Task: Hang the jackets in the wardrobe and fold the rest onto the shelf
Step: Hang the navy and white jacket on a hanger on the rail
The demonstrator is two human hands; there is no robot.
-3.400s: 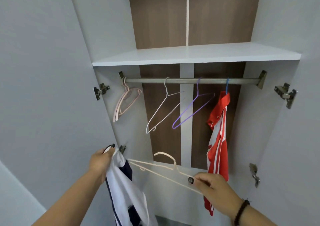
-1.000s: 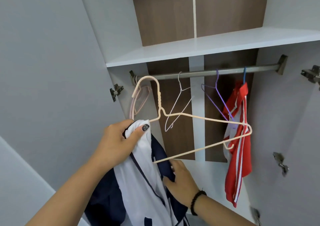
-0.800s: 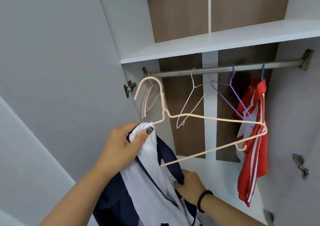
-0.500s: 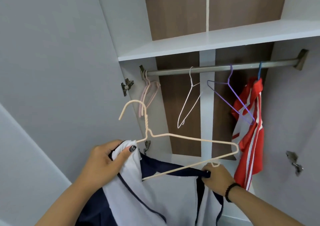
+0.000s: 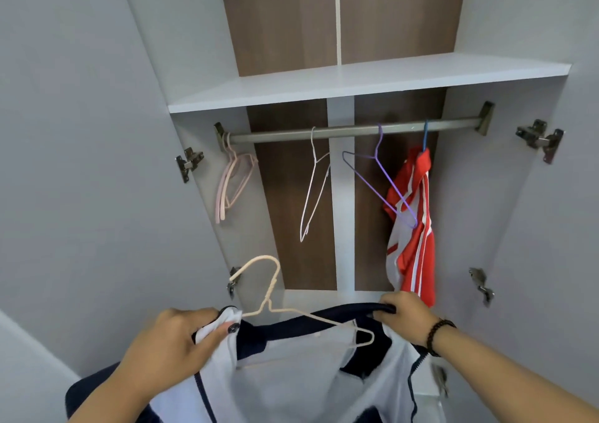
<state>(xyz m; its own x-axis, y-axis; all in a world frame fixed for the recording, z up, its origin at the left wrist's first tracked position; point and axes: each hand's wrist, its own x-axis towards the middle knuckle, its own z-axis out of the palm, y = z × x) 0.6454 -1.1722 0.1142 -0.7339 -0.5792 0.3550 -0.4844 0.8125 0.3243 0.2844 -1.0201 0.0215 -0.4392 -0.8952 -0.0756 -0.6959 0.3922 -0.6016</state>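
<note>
**Second jacket going onto its hanger**

Grey wardrobe doors stand open around us, with a brown back panel, a white shelf [image 5: 356,79] above and a metal rail [image 5: 353,130] below it. On the rail we see a red-and-white jacket [image 5: 413,225] already hung at the right, beside a bare purple hanger [image 5: 379,182], a bare white hanger [image 5: 312,186] and pink hangers [image 5: 231,179] at the far left.

We hold the navy-and-white jacket [image 5: 291,374] spread low in front of the wardrobe, well below the rail. Our left hand [image 5: 175,341] has its fingers curled round the white collar edge; our right hand [image 5: 405,315] grips the navy collar band at the other side. The cream hanger [image 5: 275,299] sits partly inside the neck opening, hook up and free of the rail.

We judge the task to be at an early stage: one jacket is hung, this one is not yet seated on its hanger, and the shelf shows no folded clothes.

The jacket's lower part is cut off at the frame's edge. We cannot tell whether the hanger's left arm is inside the shoulder, since our left hand and the cloth cover it. Any remaining clothes lie out of view.
</note>
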